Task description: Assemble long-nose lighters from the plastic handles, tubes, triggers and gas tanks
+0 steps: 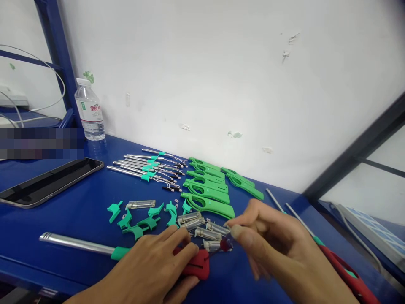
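Note:
My left hand point(158, 261) is wrapped round the red handle point(201, 264) of a lighter, whose metal tube point(76, 242) and green collar point(119, 253) stick out to the left. Just right of the handle's end, my right hand point(272, 245) pinches a small screwdriver with a dark red and clear handle point(226, 245); its thin shaft reaches toward the handle's slotted end. Whether the tip touches the handle is too small to tell. Clear fuel tanks point(207, 233) lie behind the hands, beside turquoise triggers point(136, 230).
Several green handle shells point(207, 204) and metal tubes with wires point(136, 170) lie near the wall. Red-handled lighters point(344, 270) rest at the right. A black phone point(50, 183) and a water bottle point(90, 110) stand at the left of the blue table point(85, 215).

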### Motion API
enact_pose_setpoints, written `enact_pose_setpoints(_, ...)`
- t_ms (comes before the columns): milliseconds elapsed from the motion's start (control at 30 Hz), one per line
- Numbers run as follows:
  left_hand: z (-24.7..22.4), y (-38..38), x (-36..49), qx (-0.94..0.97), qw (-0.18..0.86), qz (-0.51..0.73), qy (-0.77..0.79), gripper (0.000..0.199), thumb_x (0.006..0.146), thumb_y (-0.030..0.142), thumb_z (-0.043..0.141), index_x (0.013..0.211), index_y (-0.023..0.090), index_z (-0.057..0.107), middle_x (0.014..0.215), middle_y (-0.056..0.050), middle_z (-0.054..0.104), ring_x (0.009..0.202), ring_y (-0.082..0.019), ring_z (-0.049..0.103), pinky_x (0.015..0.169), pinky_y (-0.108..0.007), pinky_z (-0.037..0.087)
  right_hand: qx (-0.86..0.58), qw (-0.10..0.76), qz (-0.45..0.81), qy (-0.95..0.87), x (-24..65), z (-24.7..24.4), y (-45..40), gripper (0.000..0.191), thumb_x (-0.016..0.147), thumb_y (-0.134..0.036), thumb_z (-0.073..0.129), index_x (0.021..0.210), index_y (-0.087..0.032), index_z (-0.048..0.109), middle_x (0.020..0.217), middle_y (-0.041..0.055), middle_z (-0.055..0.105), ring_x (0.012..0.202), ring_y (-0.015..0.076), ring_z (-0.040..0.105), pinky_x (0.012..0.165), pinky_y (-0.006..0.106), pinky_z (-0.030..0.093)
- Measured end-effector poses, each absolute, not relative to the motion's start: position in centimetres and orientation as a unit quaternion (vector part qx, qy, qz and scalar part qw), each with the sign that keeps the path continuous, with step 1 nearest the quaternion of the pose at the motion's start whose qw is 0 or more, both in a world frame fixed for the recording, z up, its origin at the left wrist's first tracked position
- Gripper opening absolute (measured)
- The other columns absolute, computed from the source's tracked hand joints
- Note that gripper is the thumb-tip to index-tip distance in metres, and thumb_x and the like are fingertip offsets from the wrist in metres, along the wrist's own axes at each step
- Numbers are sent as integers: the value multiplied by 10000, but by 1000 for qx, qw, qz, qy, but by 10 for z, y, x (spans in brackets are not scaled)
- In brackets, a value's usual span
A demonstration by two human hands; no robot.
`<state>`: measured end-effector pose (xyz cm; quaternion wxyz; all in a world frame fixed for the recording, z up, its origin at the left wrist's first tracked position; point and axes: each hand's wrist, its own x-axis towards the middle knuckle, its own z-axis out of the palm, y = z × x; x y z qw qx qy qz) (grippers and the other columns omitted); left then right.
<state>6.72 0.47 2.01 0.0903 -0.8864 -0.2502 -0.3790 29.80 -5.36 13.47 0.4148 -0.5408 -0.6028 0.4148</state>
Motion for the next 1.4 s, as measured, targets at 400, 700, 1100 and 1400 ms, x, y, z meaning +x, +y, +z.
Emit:
enact_pose_setpoints(400,18,3,65,-905,36,-334,-260,511,1220,479,250,1134,290,717,1084,-23,807,851,-235,761,599,-334,554,-544,422,424,-589,290,136,-53,350,987,-636,784,999,-287,762,559,-112,429,489,113,404,487,237,349)
enact_pose_setpoints(700,11,7,63,-916,-11,-307,-259,381,1209,425,339,1172,296,696,1129,-22,798,883,-253,765,650,-341,598,-521,399,441,-612,295,139,-51,375,1049,-637,706,1042,-297,863,651,-41,637,594,146,595,593,256,488)
enact_pose_setpoints(1100,12,9,62,-922,-85,-265,-269,151,1134,366,543,1138,306,682,1119,22,771,932,-245,748,686,-339,541,-593,509,162,-603,280,123,-37,562,868,-566,802,592,-294,395,490,-100,379,443,119,334,399,242,298)
enact_pose_setpoints(1400,16,8,62,-916,-68,-294,-266,193,1133,323,502,1158,305,693,1146,20,788,922,-231,768,679,-330,551,-617,458,219,-602,278,129,-44,411,1026,-558,653,732,-278,595,576,-75,484,532,149,418,530,312,311)
